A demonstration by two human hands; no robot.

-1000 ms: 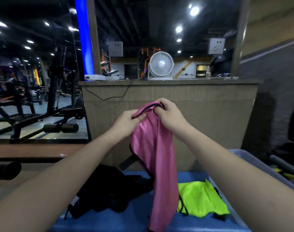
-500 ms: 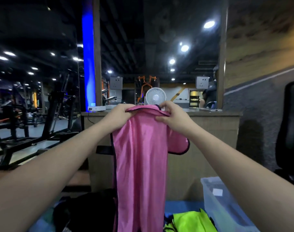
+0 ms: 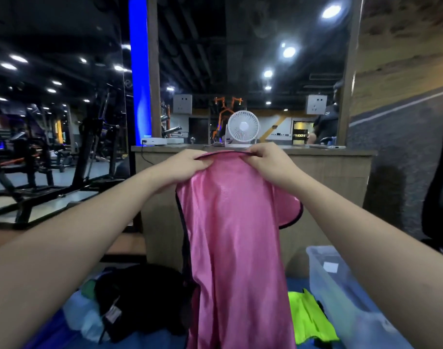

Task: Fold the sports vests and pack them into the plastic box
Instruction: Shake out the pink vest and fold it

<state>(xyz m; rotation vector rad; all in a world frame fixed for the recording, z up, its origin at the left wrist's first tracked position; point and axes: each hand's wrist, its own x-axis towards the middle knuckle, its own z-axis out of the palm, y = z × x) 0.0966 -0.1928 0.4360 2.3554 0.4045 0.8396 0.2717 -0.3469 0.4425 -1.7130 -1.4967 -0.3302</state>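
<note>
A pink sports vest [image 3: 235,248] with dark trim hangs full length in front of me. My left hand [image 3: 182,168] and my right hand [image 3: 268,161] each pinch its top edge, a short way apart, at counter height. Below on the blue mat [image 3: 149,342] lie a neon yellow vest [image 3: 308,321] to the right and a heap of black garments [image 3: 139,298] to the left. The clear plastic box [image 3: 341,285] stands at the lower right, partly behind my right forearm.
A wooden counter [image 3: 341,177] stands just behind the vest, with a small white fan [image 3: 243,128] on top. Gym machines [image 3: 39,157] fill the left. A black chair [image 3: 439,187] is at the right edge. A person stands behind the counter at the right.
The view has tilted up. My hands have lifted the pink vest from a bunched state and spread its top edge, so it now hangs open and flat.
</note>
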